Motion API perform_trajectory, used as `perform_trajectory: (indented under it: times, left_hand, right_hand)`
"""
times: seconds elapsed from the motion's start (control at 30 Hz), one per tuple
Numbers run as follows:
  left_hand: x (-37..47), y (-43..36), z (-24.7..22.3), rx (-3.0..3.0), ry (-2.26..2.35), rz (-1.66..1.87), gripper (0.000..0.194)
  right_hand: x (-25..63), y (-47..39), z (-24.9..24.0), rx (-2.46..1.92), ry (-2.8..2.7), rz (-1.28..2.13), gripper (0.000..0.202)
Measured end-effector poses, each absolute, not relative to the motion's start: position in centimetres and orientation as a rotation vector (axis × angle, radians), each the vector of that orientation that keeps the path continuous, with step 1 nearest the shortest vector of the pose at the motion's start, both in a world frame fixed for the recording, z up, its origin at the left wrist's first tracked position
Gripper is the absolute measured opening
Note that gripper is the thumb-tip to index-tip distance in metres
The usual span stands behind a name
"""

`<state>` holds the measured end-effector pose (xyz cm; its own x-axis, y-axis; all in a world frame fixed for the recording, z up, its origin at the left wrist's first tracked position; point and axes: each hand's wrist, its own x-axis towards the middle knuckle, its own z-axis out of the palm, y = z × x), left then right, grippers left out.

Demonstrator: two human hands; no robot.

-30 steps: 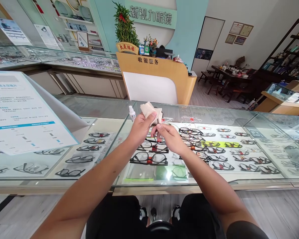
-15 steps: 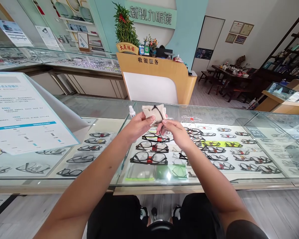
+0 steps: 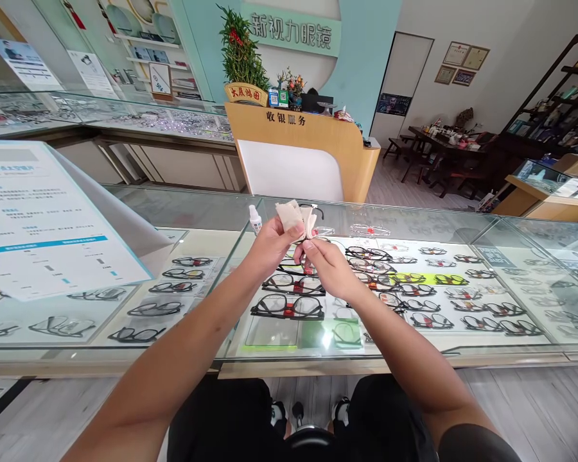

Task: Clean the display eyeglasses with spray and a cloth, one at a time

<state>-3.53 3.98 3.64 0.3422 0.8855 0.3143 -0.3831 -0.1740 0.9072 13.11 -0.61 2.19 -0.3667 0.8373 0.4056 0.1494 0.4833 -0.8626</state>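
Above the glass counter my left hand (image 3: 273,242) is closed on a cream cleaning cloth (image 3: 289,217), with the thumb pressing its folds. The cloth is bunched around a pair of dark-rimmed eyeglasses (image 3: 319,209), and a curved dark part sticks out at its upper right. Close beside it, my right hand (image 3: 328,263) pinches the lower edge of the eyeglasses between thumb and fingers. Most of the frame and the lenses are hidden by cloth and fingers. Just left of the cloth stands a small white spray bottle (image 3: 255,220) on the counter.
Under the glass of the display counter (image 3: 395,350) lie rows of eyeglasses (image 3: 289,307). A printed sign (image 3: 52,218) leans on the counter at left. Beyond are a wooden cashier desk (image 3: 298,131) with a plant (image 3: 243,54), and a dark table (image 3: 443,141).
The eyeglasses have turned in the cloth: the dark rim that crossed its front now shows at its upper right. My right hand has shifted slightly left and down.
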Motion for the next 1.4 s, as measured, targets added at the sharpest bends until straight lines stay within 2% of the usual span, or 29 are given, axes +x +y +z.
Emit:
perform_trajectory:
  times: [0.17, 0.27, 0.5, 0.7, 0.97, 1.07, 1.23, 1.4]
  left_hand:
    - [-3.1, 3.9, 3.1, 1.201, 0.704, 1.38, 0.063]
    - [-3.3, 4.1, 2.9, 1.155, 0.736, 1.339, 0.067]
    - [-3.5, 4.7, 3.3, 1.078, 0.526, 1.274, 0.048]
    - [-3.5, 5.4, 2.3, 1.017, 0.522, 1.249, 0.043]
    - [-2.2, 3.4, 1.5, 1.13, 0.522, 1.02, 0.056]
    - [-1.9, 3.1, 1.2, 1.155, 0.561, 1.01, 0.052]
    - [-1.9, 3.2, 0.9, 1.202, 0.62, 1.037, 0.059]
    - [-1.9, 3.2, 1.0, 1.223, 0.627, 1.056, 0.057]
  right_hand:
    - [12.7, -1.1, 2.6, -0.856, -1.867, 0.889, 0.068]
    - [12.7, -1.1, 2.7, -0.831, -1.848, 0.942, 0.066]
    - [14.2, 0.0, 3.5, -0.73, -1.583, 1.153, 0.054]
    - [15.8, 0.7, 4.6, -0.737, -1.395, 0.859, 0.047]
    - [15.3, 1.6, 3.3, -0.804, -1.416, 0.817, 0.057]
    - [14.8, 1.6, 2.7, -0.797, -1.437, 0.856, 0.061]
    - [14.4, 1.6, 2.1, -0.796, -1.462, 0.918, 0.067]
    - [14.5, 1.5, 2.4, -0.805, -1.547, 0.867, 0.069]
